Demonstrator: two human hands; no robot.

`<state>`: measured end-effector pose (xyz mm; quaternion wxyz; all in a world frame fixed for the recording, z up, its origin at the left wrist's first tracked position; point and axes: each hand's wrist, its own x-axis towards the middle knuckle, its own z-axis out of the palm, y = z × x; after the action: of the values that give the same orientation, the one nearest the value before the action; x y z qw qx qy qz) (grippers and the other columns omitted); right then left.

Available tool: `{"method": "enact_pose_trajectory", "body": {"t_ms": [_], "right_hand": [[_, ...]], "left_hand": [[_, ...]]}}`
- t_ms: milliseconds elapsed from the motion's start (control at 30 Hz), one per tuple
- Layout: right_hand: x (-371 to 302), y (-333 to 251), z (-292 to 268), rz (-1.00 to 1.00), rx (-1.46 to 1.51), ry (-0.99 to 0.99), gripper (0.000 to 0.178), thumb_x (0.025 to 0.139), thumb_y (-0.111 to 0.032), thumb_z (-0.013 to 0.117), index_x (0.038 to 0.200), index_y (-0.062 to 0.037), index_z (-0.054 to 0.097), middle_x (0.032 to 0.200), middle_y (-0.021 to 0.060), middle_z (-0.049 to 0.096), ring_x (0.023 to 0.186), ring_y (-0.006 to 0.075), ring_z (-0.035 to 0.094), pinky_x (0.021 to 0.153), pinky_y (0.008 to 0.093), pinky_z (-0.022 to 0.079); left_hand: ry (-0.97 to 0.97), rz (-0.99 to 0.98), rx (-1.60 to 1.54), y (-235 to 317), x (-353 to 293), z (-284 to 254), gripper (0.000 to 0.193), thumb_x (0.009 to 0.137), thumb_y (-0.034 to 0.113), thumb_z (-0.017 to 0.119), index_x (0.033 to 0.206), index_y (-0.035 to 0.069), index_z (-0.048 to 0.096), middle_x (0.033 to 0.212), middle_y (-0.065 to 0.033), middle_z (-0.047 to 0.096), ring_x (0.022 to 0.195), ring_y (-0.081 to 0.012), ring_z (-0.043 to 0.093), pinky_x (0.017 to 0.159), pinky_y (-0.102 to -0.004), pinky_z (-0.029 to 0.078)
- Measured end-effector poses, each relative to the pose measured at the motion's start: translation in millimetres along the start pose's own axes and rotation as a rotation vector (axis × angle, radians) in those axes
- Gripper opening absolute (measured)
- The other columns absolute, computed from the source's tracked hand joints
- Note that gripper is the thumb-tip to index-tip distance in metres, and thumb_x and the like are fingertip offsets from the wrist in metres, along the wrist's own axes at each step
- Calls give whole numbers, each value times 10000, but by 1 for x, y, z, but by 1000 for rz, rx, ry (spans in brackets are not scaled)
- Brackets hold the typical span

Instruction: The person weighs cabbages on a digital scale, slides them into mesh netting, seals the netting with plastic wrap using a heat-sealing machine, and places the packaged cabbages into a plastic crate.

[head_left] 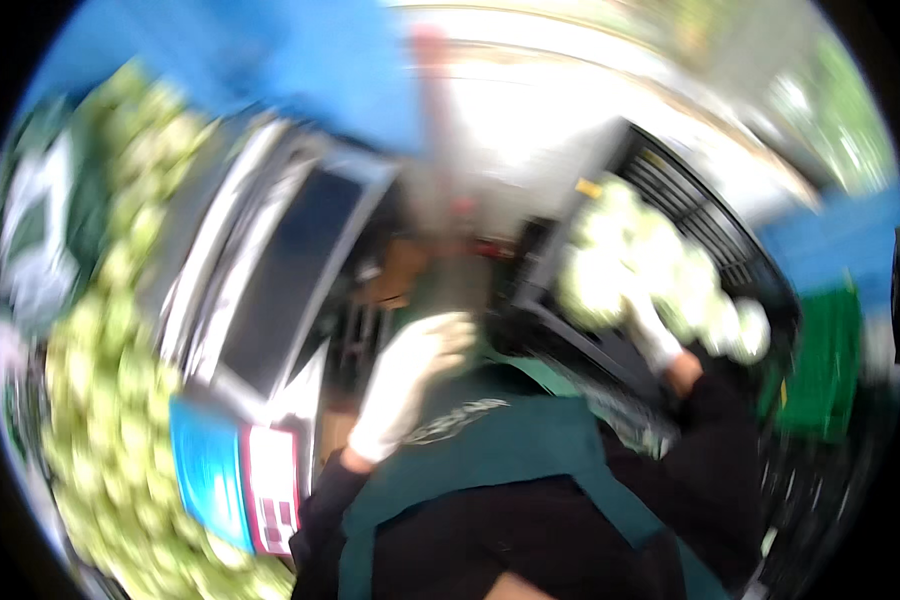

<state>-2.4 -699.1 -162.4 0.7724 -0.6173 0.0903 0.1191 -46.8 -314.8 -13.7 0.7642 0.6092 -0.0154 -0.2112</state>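
Note:
My right hand (653, 335), in a white glove, reaches into a black plastic crate (710, 215) on the right. It is against pale green cabbage heads (592, 285); blur and the heads hide its fingertips, so I cannot tell whether it grips one. Over the front of my dark green apron (490, 440) hangs my left hand (410, 385), also gloved in white. Its fingers look loosely bent and apart, with nothing visible in them. Nearest to it on the left is a metal-framed machine with a dark flat panel (288, 280).
Many more pale green heads (115, 400) are heaped along the left side, beyond the machine. A blue and white box or label panel (235, 480) sits at the machine's near end. A green crate (820, 365) stands at the far right. Blue sheeting (300, 60) covers the back left.

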Motion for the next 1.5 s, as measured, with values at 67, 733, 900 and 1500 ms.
{"method": "enact_pose_trajectory", "body": {"t_ms": [67, 733, 900, 1500], "right_hand": [[16, 47, -6, -18, 49, 27, 520, 953, -230, 558, 1394, -7, 399, 1324, 114, 520, 1191, 242, 523, 1009, 380, 434], [51, -113, 87, -742, -844, 454, 274, 947, -166, 572, 1114, 49, 596, 1119, 183, 598, 1008, 273, 561, 895, 360, 467], [69, -109, 165, -712, -789, 306, 349, 999, -189, 497, 1283, 13, 505, 1292, 121, 525, 1182, 215, 489, 1052, 326, 368], [36, -43, 365, -536, -627, -161, 276, 964, -40, 477, 1235, 8, 509, 1196, 97, 562, 1091, 168, 537, 992, 305, 405]], "left_hand": [[20, -3, -86, -2, -7, -5, 374, 998, 205, 450, 1313, 10, 498, 1270, -112, 570, 1201, -181, 528, 1009, -337, 422], [1618, 191, 1107, 35, -214, -286, 794, 775, 302, 762, 1408, 29, 366, 1314, -212, 472, 1165, -317, 507, 982, -389, 431], [1761, 127, 1392, 82, -276, -424, 875, 726, 292, 783, 1432, 71, 317, 1345, -277, 432, 1216, -412, 463, 1000, -434, 418], [1588, -110, 1452, 99, -292, -517, 891, 613, 393, 789, 1365, 97, 415, 1311, -266, 472, 1170, -401, 515, 959, -430, 456]]}}
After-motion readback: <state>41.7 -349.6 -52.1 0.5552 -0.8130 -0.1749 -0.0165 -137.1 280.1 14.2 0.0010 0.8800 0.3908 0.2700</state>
